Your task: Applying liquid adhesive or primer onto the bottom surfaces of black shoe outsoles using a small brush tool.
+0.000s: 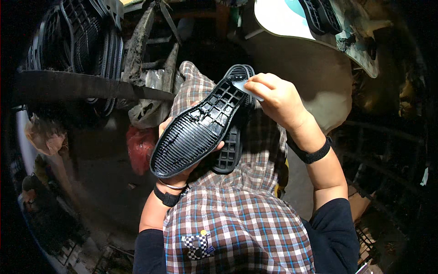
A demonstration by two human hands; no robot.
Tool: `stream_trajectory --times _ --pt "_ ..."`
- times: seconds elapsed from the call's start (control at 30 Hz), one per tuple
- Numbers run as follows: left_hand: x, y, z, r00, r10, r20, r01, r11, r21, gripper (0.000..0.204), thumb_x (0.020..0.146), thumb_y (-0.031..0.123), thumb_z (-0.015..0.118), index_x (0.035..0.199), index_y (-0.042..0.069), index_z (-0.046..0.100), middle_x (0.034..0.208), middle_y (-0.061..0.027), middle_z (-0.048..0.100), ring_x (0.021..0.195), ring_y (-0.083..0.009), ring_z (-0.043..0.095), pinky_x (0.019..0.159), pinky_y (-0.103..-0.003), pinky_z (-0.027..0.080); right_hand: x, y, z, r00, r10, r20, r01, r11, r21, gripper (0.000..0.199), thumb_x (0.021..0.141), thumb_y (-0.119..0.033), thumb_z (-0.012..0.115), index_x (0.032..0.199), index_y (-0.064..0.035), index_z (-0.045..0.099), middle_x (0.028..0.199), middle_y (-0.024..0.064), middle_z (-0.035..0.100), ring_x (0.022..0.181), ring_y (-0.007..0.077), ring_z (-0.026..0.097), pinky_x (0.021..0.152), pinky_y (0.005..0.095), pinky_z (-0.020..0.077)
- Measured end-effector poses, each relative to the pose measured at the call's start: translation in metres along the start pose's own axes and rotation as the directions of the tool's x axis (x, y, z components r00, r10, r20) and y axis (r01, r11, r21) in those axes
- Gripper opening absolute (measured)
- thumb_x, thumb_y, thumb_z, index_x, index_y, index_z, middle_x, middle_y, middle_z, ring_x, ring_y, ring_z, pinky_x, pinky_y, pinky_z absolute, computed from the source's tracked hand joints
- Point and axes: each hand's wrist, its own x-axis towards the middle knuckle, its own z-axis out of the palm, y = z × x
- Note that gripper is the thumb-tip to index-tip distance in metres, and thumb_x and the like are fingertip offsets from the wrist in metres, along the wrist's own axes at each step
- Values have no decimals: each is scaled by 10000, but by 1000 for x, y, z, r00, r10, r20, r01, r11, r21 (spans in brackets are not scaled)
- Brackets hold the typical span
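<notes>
My left hand (175, 176) holds a black rubber shoe sole (196, 130) from underneath, its ribbed inner side facing up and glossy. A second black sole (230, 146) lies beneath it, partly hidden. My right hand (278, 98) pinches a small pale flat blade or scraper (246, 87) and presses it to the heel end of the top sole. A checked cloth (237, 219) covers my lap below both hands.
Several black soles (86, 41) stack on a dark shelf at the upper left. More black soles (321, 16) rest on a pale board at the upper right. A red bag (139, 146) and a crumpled plastic bag (148, 109) sit left of my hands.
</notes>
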Motion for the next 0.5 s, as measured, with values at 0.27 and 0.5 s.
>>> stream_trajectory --times 0.27,0.5 --pt "-6 0 14 994 -108 16 108 944 -313 677 928 522 489 1443 100 366 1390 -132 488 1279 -265 478 1100 -479 343 4 -30 -41 977 151 151 -123 977 -177 213 739 -14 612 934 -96 601 871 60 593 814 247 617 658 349 529" --pt "-4 0 21 991 -133 -5 117 885 -451 576 972 372 269 1479 100 295 1425 -197 430 1290 -375 453 1005 -642 402 2 -32 -41 980 153 125 -136 981 -138 182 742 -10 636 908 -81 608 844 73 605 793 286 623 677 366 529"
